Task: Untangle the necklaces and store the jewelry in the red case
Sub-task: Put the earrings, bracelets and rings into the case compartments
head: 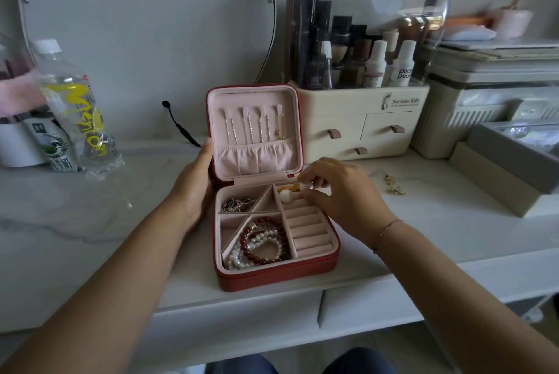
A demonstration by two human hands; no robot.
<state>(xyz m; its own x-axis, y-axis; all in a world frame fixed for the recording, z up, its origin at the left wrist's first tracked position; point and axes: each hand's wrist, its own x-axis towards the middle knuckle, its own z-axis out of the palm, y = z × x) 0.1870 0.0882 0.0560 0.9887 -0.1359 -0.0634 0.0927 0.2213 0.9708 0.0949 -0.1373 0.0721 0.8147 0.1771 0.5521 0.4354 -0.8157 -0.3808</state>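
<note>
Since only the head view is given, everything rests on it. On the white table (90, 207) the red case (272, 278) lies open, its lid upright. The left hand (193, 189) grips the case's left side at the hinge, fingers curled round it. The right hand (341, 192) hovers at the far right compartment (298, 196), its fingertips seemingly pinching a small pearl piece (303, 185) just beside a round pearl (284, 195) already inside. That compartment lies directly under the fingertips, so a short release should do. A gold piece (394, 187) sits loose on the table to the right, nearer the right hand.
</note>
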